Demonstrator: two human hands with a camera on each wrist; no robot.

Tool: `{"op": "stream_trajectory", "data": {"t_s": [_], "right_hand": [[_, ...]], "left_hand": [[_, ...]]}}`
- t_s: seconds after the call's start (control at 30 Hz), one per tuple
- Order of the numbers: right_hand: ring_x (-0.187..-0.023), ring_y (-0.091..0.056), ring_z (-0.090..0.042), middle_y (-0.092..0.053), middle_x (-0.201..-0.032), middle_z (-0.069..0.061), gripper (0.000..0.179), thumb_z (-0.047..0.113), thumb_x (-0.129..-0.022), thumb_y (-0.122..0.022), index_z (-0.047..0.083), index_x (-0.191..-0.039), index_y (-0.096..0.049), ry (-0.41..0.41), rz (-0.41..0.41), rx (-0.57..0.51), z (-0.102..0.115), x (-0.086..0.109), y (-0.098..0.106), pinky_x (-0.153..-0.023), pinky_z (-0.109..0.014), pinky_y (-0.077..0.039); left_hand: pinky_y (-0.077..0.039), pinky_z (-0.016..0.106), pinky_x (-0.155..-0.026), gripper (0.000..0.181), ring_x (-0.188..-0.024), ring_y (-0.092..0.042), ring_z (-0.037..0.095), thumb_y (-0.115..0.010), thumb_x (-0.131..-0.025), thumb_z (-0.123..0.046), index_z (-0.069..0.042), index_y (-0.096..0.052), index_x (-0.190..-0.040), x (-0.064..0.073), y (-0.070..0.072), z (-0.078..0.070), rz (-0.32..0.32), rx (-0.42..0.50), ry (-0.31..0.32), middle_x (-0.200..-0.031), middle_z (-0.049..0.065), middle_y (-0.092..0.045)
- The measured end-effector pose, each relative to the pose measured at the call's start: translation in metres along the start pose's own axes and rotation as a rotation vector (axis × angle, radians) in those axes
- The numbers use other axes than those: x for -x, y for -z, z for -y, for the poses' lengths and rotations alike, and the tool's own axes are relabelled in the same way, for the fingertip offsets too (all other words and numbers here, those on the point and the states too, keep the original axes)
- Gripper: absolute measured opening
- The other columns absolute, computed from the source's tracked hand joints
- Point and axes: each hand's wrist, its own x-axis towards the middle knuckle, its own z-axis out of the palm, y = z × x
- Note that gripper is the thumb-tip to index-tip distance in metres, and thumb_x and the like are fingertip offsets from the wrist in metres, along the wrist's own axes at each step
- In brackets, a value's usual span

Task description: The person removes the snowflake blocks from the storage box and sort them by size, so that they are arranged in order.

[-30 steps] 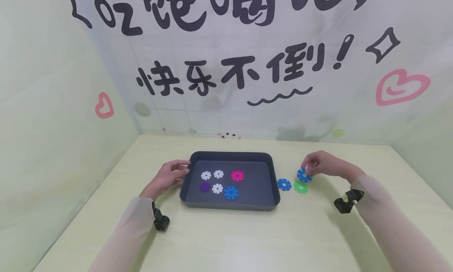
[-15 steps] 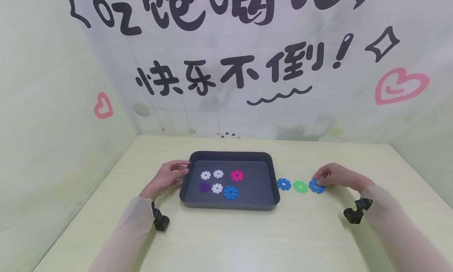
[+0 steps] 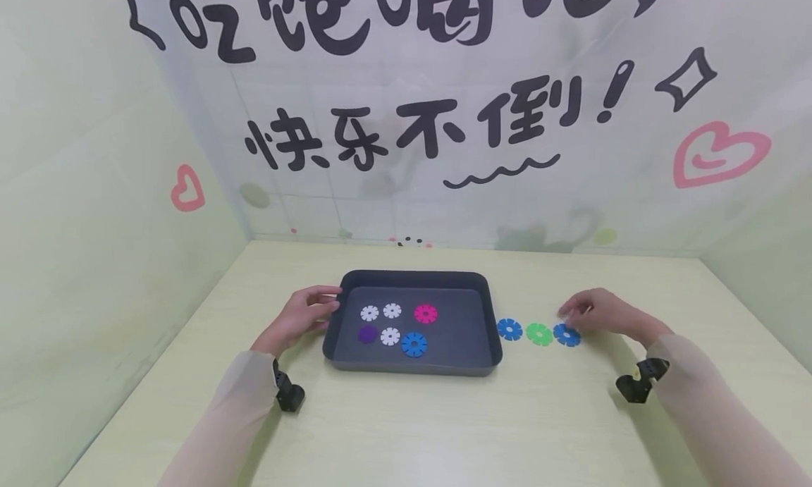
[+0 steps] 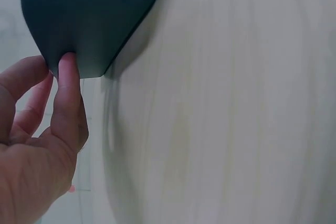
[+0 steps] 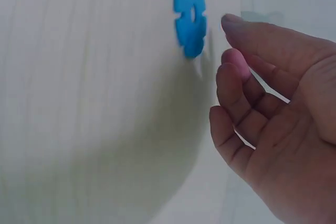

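Observation:
A dark grey tray (image 3: 412, 368) lies on the table, with my left hand (image 3: 304, 314) at its left end. Thumb and forefinger hold the tray's edge in the left wrist view; the forefinger's tip is hidden there. Right of the tray, a blue notched disc (image 3: 509, 330), a green one (image 3: 539, 334) and another blue disc (image 3: 567, 335) form a row. My right hand (image 3: 599, 312) hovers just over the row's right end. Its fingers curl loosely with nothing between them, and the right wrist view shows them apart from the blue disc (image 5: 190, 38).
Inside the tray lie several more notched discs: white (image 3: 392, 310), pink (image 3: 426, 313), purple (image 3: 368, 334) and a larger blue one (image 3: 414, 344). A printed cloth backdrop (image 3: 406, 212) rises behind the pale table (image 3: 406, 430).
My right hand carried a blue disc to the right and down, set it on the table beyond the green one, and let go. The left hand and the tray have stayed put.

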Motion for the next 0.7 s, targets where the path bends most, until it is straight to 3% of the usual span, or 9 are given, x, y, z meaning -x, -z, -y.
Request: {"op": "stream_trajectory", "data": {"t_s": [0.13,0.43,0.7], "right_hand": [[-0.074,-0.05,-0.018,-0.058,-0.081,-0.003,0.028,0.012,-0.083,-0.066,-0.005,-0.105,-0.062,0.076,-0.047,0.043,0.019,-0.006,0.002,-0.064,-0.028,-0.045],[-0.073,-0.057,-0.017,-0.062,-0.079,-0.003,0.025,0.009,-0.082,-0.067,-0.005,-0.102,-0.062,0.294,-0.003,0.011,0.087,-0.038,-0.013,-0.065,-0.03,-0.049],[-0.071,-0.056,-0.015,-0.062,-0.077,-0.003,0.027,0.008,-0.082,-0.066,-0.005,-0.104,-0.062,0.313,0.092,-0.023,0.145,-0.082,-0.04,-0.065,-0.029,-0.048]], "left_hand": [[-0.053,0.029,-0.072,0.043,-0.091,-0.057,0.019,-0.058,-0.089,-0.004,0.004,-0.046,-0.129,0.0,0.001,-0.001,-0.004,0.007,0.002,-0.111,0.017,-0.052],[-0.054,0.029,-0.072,0.043,-0.089,-0.058,0.019,-0.058,-0.089,-0.003,0.004,-0.046,-0.129,0.0,0.002,0.0,-0.005,0.012,-0.004,-0.114,0.023,-0.052],[-0.054,0.028,-0.068,0.042,-0.087,-0.059,0.018,-0.059,-0.088,-0.002,0.004,-0.047,-0.128,0.0,0.0,0.001,-0.017,0.021,0.007,-0.113,0.023,-0.053]]}}
